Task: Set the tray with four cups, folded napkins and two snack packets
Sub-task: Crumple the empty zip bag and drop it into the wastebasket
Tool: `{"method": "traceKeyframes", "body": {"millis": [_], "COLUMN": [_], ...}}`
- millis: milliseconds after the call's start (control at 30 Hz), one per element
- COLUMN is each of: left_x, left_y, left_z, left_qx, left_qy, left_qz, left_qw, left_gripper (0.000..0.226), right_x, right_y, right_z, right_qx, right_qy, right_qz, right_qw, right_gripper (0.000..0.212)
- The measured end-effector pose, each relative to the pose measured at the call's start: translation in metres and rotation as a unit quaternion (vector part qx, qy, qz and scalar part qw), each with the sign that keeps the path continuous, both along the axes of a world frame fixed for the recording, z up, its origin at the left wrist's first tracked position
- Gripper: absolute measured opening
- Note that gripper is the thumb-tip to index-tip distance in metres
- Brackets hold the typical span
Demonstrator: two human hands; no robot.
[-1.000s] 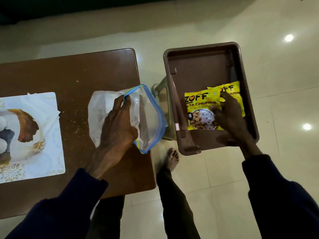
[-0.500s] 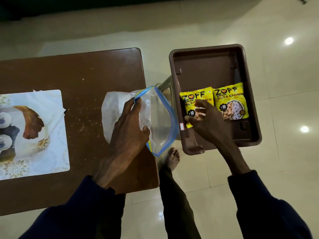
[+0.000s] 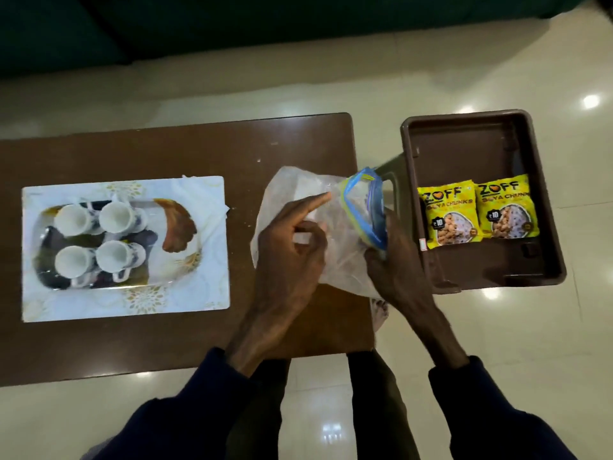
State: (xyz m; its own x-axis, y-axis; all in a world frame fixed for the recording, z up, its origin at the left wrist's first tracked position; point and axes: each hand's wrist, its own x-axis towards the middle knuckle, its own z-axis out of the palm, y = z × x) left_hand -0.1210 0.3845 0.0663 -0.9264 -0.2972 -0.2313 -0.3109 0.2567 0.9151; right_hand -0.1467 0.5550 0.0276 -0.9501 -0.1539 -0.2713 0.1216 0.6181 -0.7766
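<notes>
While both hands are working at the brown wooden table (image 3: 132,154):
Left hand (image 3: 292,257): pinching the clear zip-top plastic bag (image 3: 331,227).
Right hand (image 3: 394,273): gripping the bag's blue-edged mouth.
Two yellow snack packets (image 3: 477,214): lying in the brown plastic bin (image 3: 464,127), right of the table.
White patterned rectangular tray (image 3: 199,293): sitting on the table, holding four white cups (image 3: 99,240).

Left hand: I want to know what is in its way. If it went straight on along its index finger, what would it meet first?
The left hand points right, at the zip bag's blue rim; beyond that, probably the brown bin. Depth is unclear.
</notes>
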Motion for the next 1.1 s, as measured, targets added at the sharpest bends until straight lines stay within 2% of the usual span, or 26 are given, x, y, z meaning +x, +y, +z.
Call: {"method": "traceKeyframes", "body": {"millis": [67, 133, 167, 267, 400, 533, 600, 633, 667, 733, 867, 933, 1100], "left_x": [0.012, 0.023, 0.029, 0.045, 0.075, 0.102, 0.111, 0.116, 0.121, 0.131, 0.156, 0.169, 0.210], "left_y": [-0.035, -0.069, -0.087, -0.126, -0.152, -0.168, -0.173, -0.178, -0.182, -0.194, -0.230, -0.247, -0.318], "left_z": [0.006, 0.008, 0.010, 0.015, 0.022, 0.026, 0.029, 0.030, 0.030, 0.028, 0.023, 0.023, 0.016], "left_qx": [-0.071, -0.121, -0.115, 0.019, 0.202, 0.197, 0.182, 0.168, 0.160, 0.171, 0.201, 0.232, 0.245], "left_qy": [0.011, -0.048, -0.091, -0.150, -0.180, -0.150, -0.139, -0.136, -0.136, -0.134, -0.126, -0.122, -0.112], "left_qz": [0.053, 0.057, 0.050, 0.041, 0.067, 0.065, 0.101, 0.125, 0.148, 0.196, 0.283, 0.318, 0.375], "left_qw": [0.996, 0.990, 0.988, 0.988, 0.960, 0.967, 0.968, 0.968, 0.966, 0.956, 0.929, 0.911, 0.887], "left_gripper": [0.040, 0.048, 0.052, 0.056, 0.061, 0.076, 0.077, 0.076, 0.074, 0.070, 0.050, 0.041, 0.019], "right_x": [-0.001, -0.002, -0.001, 0.005, 0.017, 0.027, 0.034, 0.037, 0.041, 0.051, 0.064, 0.071, 0.103], "right_y": [-0.015, -0.029, -0.039, -0.069, -0.115, -0.165, -0.183, -0.191, -0.198, -0.211, -0.255, -0.282, -0.374], "right_z": [0.012, 0.023, 0.029, 0.040, 0.050, 0.059, 0.057, 0.053, 0.053, 0.052, 0.048, 0.049, 0.048], "right_qx": [-0.002, -0.003, -0.006, -0.021, -0.054, -0.165, -0.191, -0.186, -0.187, -0.199, -0.179, -0.166, -0.115], "right_qy": [-0.004, -0.022, -0.027, -0.040, -0.113, -0.225, -0.251, -0.255, -0.256, -0.277, -0.323, -0.335, -0.199], "right_qz": [-0.008, -0.008, -0.009, -0.016, -0.020, 0.010, 0.013, 0.026, 0.030, 0.043, 0.135, 0.189, 0.300], "right_qw": [1.000, 1.000, 1.000, 0.999, 0.992, 0.960, 0.949, 0.949, 0.948, 0.939, 0.919, 0.908, 0.926], "right_gripper": [0.058, 0.044, 0.040, 0.039, 0.037, 0.046, 0.026, 0.029, 0.045, 0.058, 0.030, 0.041, 0.041]}}
